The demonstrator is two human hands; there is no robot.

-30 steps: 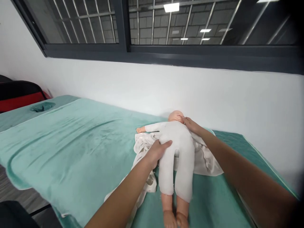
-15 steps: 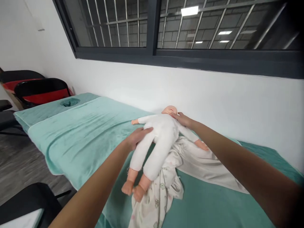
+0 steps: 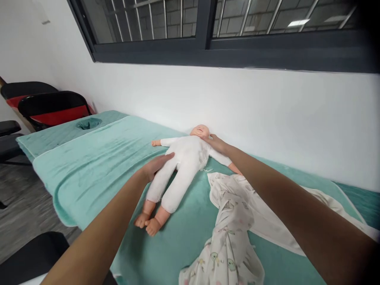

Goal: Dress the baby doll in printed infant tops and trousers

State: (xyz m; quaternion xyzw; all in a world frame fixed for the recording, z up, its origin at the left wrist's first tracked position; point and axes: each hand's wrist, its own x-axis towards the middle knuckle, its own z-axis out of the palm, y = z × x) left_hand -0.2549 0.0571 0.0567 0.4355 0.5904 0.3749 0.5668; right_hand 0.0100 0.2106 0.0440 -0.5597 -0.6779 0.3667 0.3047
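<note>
A baby doll (image 3: 187, 152) with a white cloth body lies face up on a green sheet (image 3: 190, 221), its head towards the wall and its feet towards me. My left hand (image 3: 158, 164) grips the doll at its hip, thumb on top and the other fingers mostly hidden beneath. At the neck and shoulder, my right hand (image 3: 218, 143) holds the doll, its fingertips tucked out of sight by the head. Beside the doll, below my right forearm, is a crumpled white printed baby garment (image 3: 228, 233). Part of the doll's arm is covered by that forearm.
The covered massage bed (image 3: 97, 158) has a face hole (image 3: 89, 123) at its far left end. A white wall (image 3: 267, 107) and a dark-framed window (image 3: 204, 51) run along its back. Black-and-red chairs (image 3: 56, 109) stand at the left; a black chair (image 3: 32, 253) is at the lower left.
Both hands have moved the doll left, off the printed garment and onto the green sheet. The garment now lies apart from the doll's legs. My view has tilted slightly downward.
</note>
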